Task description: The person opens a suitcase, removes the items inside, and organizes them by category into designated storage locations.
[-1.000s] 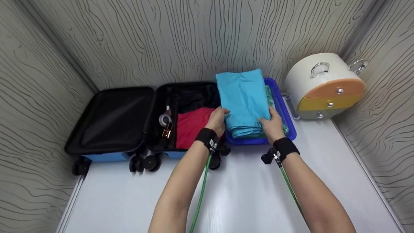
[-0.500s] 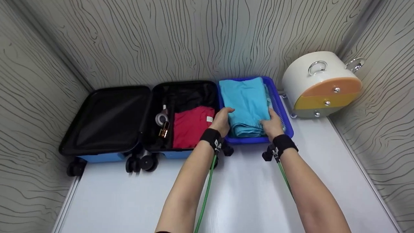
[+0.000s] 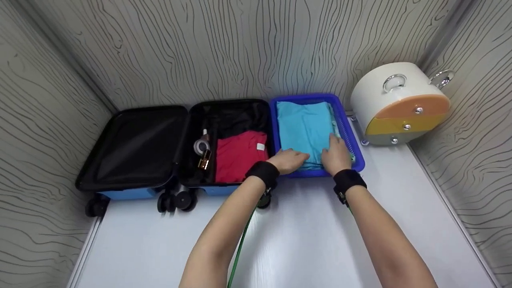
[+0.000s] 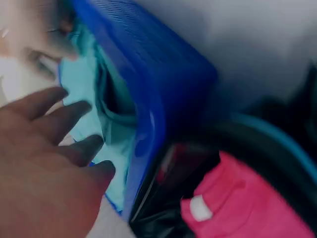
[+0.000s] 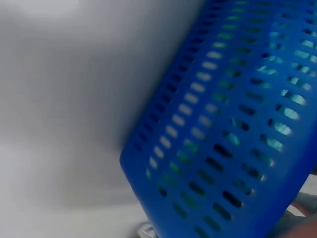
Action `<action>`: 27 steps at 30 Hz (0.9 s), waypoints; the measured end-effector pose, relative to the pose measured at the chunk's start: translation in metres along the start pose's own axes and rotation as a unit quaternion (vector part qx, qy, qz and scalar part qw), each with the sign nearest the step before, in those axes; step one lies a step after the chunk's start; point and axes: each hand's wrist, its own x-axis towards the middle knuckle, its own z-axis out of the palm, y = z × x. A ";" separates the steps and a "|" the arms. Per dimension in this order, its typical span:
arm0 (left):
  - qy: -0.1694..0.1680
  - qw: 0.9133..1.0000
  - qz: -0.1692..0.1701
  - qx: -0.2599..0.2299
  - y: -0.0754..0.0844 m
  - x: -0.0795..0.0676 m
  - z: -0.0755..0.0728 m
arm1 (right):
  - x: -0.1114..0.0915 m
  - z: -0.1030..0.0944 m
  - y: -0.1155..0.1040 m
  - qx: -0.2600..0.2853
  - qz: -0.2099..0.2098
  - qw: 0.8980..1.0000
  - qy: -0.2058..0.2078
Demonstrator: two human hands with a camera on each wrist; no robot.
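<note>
A folded light-blue cloth (image 3: 305, 126) lies flat in the blue plastic basket (image 3: 350, 132), on top of green patterned fabric at the right side. My left hand (image 3: 289, 161) reaches over the basket's front left corner, fingers extended at the cloth's near edge. In the left wrist view that hand (image 4: 44, 153) has its fingers spread above the cloth. At the near right edge of the cloth, my right hand (image 3: 336, 155) touches it with fingers pointing forward. Mostly the basket's slotted side (image 5: 218, 129) fills the right wrist view.
Left of the basket stands an open suitcase (image 3: 226, 191) holding a red garment (image 3: 240, 154), a roll of tape (image 3: 201, 147) and a small amber item (image 3: 204, 160). Its black lid half (image 3: 140, 150) lies further left. A round white drawer box (image 3: 384, 86) stands at the right.
The light-blue cloth has come down into the basket. My left hand has let go of its left side and shifted right to the front edge; the right hand has loosened its hold.
</note>
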 end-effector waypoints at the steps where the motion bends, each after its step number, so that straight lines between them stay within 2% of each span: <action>1: -0.007 0.999 -0.005 0.044 0.001 -0.002 0.002 | -0.002 0.002 -0.002 -0.025 -0.024 0.999 0.010; 2: -0.013 0.997 -0.010 0.075 0.001 -0.003 0.005 | -0.004 0.004 -0.003 -0.048 -0.042 0.998 0.016; 4: -0.017 0.994 -0.011 0.108 -0.002 -0.006 0.009 | -0.006 0.007 -0.006 -0.084 -0.064 0.994 0.013; 7: -0.012 0.993 0.003 0.113 -0.009 -0.010 0.014 | -0.010 0.008 -0.009 -0.111 -0.069 0.991 -0.019; 9: -0.006 0.996 0.020 0.092 -0.014 -0.013 0.015 | -0.011 0.007 -0.009 -0.117 -0.065 0.990 -0.042; 12: 0.013 0.999 0.042 0.029 -0.023 -0.018 0.010 | -0.013 0.007 -0.009 -0.109 -0.071 0.990 -0.051; 15: 0.048 0.996 0.059 -0.042 -0.038 -0.028 0.000 | -0.014 0.007 -0.010 -0.092 -0.074 0.992 -0.050; 17: 0.073 0.993 0.059 -0.070 -0.051 -0.036 -0.009 | -0.015 0.007 -0.012 -0.076 -0.076 0.993 -0.046; 20: 0.101 0.990 0.040 -0.088 -0.073 -0.051 -0.023 | -0.017 0.007 -0.018 -0.054 -0.080 0.994 -0.043; 27: 0.142 0.983 -0.047 -0.110 -0.119 -0.077 -0.048 | -0.019 0.009 -0.043 0.012 -0.089 0.994 -0.060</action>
